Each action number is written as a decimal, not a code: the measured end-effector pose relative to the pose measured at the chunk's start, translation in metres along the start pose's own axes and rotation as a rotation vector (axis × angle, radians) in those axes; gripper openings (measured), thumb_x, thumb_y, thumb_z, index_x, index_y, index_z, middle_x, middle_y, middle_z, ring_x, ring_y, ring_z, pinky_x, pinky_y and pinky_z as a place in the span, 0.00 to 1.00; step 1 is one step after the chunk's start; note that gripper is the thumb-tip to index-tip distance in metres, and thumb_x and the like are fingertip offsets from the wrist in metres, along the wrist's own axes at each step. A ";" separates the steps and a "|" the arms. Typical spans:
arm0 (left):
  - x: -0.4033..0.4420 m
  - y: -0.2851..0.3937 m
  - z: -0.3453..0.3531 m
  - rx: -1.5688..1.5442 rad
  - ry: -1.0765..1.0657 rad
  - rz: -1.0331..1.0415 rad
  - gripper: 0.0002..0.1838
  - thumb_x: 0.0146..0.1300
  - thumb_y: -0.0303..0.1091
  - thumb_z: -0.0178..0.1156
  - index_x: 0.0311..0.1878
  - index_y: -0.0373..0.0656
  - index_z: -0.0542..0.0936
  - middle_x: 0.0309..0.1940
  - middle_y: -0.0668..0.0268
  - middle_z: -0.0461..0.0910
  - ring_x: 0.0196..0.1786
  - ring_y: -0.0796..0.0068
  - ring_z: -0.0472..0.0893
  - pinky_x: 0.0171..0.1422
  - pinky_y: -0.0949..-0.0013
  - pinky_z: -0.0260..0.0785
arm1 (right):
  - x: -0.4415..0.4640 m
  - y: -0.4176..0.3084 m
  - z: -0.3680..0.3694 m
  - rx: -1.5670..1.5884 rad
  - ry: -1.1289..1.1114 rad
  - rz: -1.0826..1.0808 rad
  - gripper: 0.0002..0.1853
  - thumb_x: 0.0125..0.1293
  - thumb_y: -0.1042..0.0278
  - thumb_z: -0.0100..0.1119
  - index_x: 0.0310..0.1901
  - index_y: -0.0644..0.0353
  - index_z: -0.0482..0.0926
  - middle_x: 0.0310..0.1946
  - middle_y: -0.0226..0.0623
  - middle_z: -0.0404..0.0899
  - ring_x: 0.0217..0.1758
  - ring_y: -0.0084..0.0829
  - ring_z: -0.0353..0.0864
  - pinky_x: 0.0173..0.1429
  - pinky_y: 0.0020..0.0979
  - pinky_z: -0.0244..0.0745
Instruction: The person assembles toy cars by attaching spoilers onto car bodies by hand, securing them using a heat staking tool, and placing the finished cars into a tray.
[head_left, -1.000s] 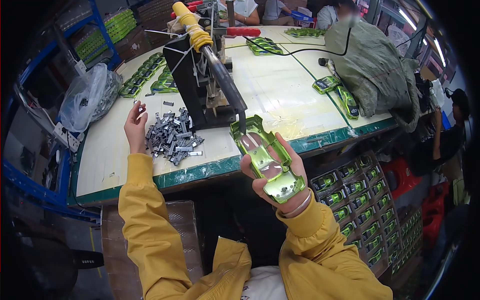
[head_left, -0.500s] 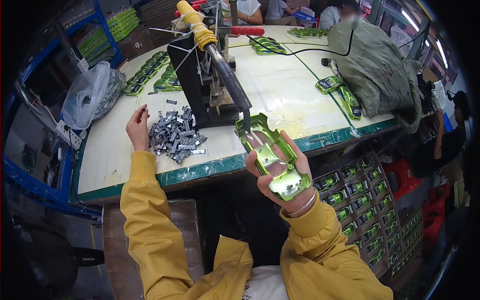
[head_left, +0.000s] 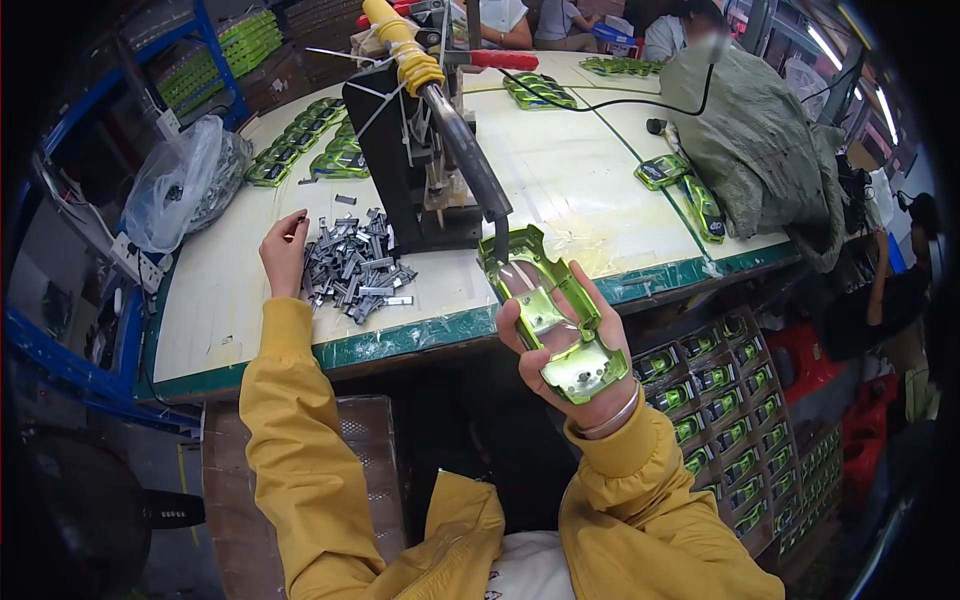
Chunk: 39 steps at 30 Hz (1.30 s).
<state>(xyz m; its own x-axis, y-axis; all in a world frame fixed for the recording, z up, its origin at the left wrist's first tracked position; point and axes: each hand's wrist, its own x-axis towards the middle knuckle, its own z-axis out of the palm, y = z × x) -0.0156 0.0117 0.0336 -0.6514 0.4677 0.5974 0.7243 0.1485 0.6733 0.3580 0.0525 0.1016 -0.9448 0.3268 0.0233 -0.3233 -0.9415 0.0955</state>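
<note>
My right hand (head_left: 596, 372) grips a shiny green toy car body shell (head_left: 580, 372), hollow side facing me, with openings along its length. The shell's far end is at the lower tip of a dark bent tube (head_left: 470, 150) wrapped in yellow at its top; whether they touch I cannot tell. My left hand (head_left: 283, 258) is over the table just left of a heap of small grey metal-looking clips (head_left: 355, 268). Its thumb and forefinger are pinched together, and what lies between them is too small to make out.
A black upright stand (head_left: 385, 165) carries the tube. Green shells (head_left: 295, 140) lie in rows at the back left, beside a clear plastic bag (head_left: 185, 190). A grey-green sack (head_left: 745, 150) lies on the right. Trays of green shells (head_left: 725, 400) stand below the table. Other people sit across it.
The view has shifted slightly. My left thumb and forefinger remain pinched beside the heap, and the shell stays in my right hand near the tube's tip.
</note>
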 end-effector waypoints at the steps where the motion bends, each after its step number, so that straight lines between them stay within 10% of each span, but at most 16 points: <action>1: 0.000 -0.001 0.000 0.008 -0.002 0.000 0.10 0.52 0.32 0.58 0.38 0.43 0.80 0.26 0.65 0.79 0.26 0.80 0.74 0.34 0.76 0.66 | 0.000 0.001 0.001 -0.002 0.000 -0.004 0.21 0.65 0.51 0.38 0.45 0.60 0.73 0.41 0.42 0.73 0.49 0.37 0.69 0.33 0.35 0.74; 39: 0.000 -0.001 -0.001 -0.001 0.069 0.077 0.09 0.52 0.29 0.58 0.38 0.42 0.80 0.30 0.64 0.79 0.29 0.76 0.77 0.36 0.74 0.68 | 0.009 0.010 -0.003 -0.094 0.043 -0.101 0.22 0.65 0.51 0.37 0.46 0.63 0.69 0.41 0.45 0.72 0.48 0.38 0.72 0.32 0.37 0.79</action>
<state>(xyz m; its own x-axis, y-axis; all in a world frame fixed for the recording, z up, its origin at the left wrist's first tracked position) -0.0168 0.0110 0.0331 -0.6076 0.4167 0.6761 0.7728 0.1137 0.6244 0.3458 0.0459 0.0997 -0.9080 0.4183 -0.0245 -0.4184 -0.9082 0.0015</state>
